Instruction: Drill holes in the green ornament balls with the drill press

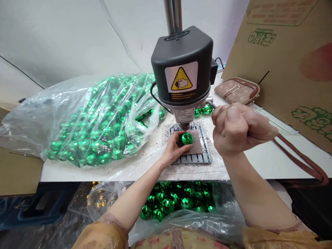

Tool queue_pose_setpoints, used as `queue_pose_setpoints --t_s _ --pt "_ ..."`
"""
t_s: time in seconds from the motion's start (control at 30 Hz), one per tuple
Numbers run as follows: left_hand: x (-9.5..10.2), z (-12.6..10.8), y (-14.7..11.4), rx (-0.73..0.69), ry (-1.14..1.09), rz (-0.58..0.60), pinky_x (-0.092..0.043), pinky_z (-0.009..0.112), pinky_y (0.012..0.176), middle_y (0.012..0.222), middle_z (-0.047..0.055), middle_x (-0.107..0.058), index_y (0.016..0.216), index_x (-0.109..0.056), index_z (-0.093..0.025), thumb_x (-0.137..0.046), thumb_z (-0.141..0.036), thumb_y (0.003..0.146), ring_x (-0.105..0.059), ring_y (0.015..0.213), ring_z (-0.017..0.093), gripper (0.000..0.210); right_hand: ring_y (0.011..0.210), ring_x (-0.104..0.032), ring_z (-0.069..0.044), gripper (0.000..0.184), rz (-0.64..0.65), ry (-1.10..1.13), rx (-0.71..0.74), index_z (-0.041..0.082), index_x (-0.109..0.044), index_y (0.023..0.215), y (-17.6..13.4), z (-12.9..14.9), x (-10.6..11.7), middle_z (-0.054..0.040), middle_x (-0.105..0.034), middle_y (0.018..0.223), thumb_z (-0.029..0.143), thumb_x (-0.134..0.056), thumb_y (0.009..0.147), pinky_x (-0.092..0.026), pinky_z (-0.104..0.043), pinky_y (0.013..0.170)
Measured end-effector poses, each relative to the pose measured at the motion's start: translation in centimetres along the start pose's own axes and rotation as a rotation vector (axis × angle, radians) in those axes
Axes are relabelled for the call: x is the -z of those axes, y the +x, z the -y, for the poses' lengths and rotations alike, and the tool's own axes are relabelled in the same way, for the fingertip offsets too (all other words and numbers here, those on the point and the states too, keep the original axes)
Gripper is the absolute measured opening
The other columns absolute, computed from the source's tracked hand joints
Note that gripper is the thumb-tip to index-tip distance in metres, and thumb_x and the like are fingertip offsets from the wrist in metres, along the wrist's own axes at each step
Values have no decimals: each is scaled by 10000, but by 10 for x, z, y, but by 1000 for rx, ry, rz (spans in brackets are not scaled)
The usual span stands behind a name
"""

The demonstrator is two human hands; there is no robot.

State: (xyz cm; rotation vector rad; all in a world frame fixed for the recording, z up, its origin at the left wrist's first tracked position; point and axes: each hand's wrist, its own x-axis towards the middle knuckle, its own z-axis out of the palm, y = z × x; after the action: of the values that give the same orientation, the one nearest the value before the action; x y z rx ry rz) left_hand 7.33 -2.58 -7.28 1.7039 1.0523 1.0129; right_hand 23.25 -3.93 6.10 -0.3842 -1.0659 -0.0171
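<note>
A shiny green faceted ball [187, 138] sits on a brownish pad [197, 146] over the slotted metal base [206, 155] of a small drill press [181, 65]. Thumb and fingers of my left hand [175, 147] curl around the ball from the left. Right above it is the drill chuck [185, 126], its tip at the ball's top; whether the bit is inside the ball I cannot tell. My right hand [233, 128] is closed in a fist around the press's feed lever [212, 103], of which only the inner end shows.
A clear plastic bag [103, 121] full of green balls lies on the left of the white table. More green balls [181, 202] fill an open bag below the front edge. A patterned purse [237, 90] and a large cardboard box [287, 69] stand right. Dark shavings surround the base.
</note>
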Motion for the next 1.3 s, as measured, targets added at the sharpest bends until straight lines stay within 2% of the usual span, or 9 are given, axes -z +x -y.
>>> queue_pose_setpoints --t_s 0.43,0.63,0.8,0.87,0.93,1.0,1.1,1.17,1.3 --pt "-1 3 0 1 2 -26 -478 466 1048 1202 95 -644 1201 -599 -221 -873 -365 729 -615 1155 282 564 387 -257 -40 480 47 68 142 185 -157 560 -13 -10 8 67 -276 471 106 -560 807 -282 -277 401" --pt "-6 -1 -1 40 3 -45 -498 448 1003 1199 99 -654 1207 -578 -209 -865 -344 733 -630 1113 270 571 390 -306 -49 493 -99 -49 -120 188 -242 506 17 8 -15 62 -235 451 158 -585 860 -279 -282 430" --pt "-8 -13 -9 -1 79 -171 -514 397 924 1106 78 -679 1157 -577 -207 -841 -359 762 -650 1039 248 499 416 -352 -68 459 -38 -24 -249 215 -311 504 43 14 -25 64 -283 451 133 -611 842 -253 -300 455" --pt "1 -23 -25 -70 210 -212 -508 396 930 1104 74 -680 1141 -592 -210 -824 -363 778 -645 1048 250 457 430 -351 -64 446 -19 -43 -269 219 -317 515 46 14 -25 65 -301 461 155 -596 857 -259 -291 467" --pt "17 -35 -52 -124 328 -171 -516 382 913 1090 70 -681 1134 -595 -210 -809 -366 792 -648 1025 240 432 437 -352 -65 444 -17 -63 -255 223 -313 523 45 13 -24 65 -317 464 187 -597 863 -270 -286 476" --pt "38 -43 -88 -128 396 -11 -534 356 889 1080 65 -683 1157 -581 -215 -788 -371 817 -660 994 221 427 448 -374 -75 434 -28 -86 -252 233 -312 543 43 14 -23 59 -331 479 218 -595 872 -297 -292 491" --pt "64 -43 -149 -73 520 313 -561 342 901 1137 84 -681 1228 -551 -223 -736 -386 874 -677 1040 220 432 472 -418 -101 406 -25 -103 -262 252 -318 583 42 14 -22 46 -341 520 246 -589 886 -353 -311 516" --pt "74 -31 -186 -53 710 416 -580 379 911 1232 132 -663 1286 -536 -216 -667 -387 928 -682 1095 254 418 474 -416 -111 391 -19 -98 -262 261 -327 597 42 13 -22 42 -347 527 250 -583 893 -365 -320 515" --pt "79 -8 -228 -122 1108 333 -618 432 797 1293 212 -651 1312 -549 -186 -558 -414 987 -726 1026 311 397 425 -336 -103 395 -36 -30 -212 267 -344 581 43 11 -23 57 -347 471 219 -592 885 -329 -328 488"
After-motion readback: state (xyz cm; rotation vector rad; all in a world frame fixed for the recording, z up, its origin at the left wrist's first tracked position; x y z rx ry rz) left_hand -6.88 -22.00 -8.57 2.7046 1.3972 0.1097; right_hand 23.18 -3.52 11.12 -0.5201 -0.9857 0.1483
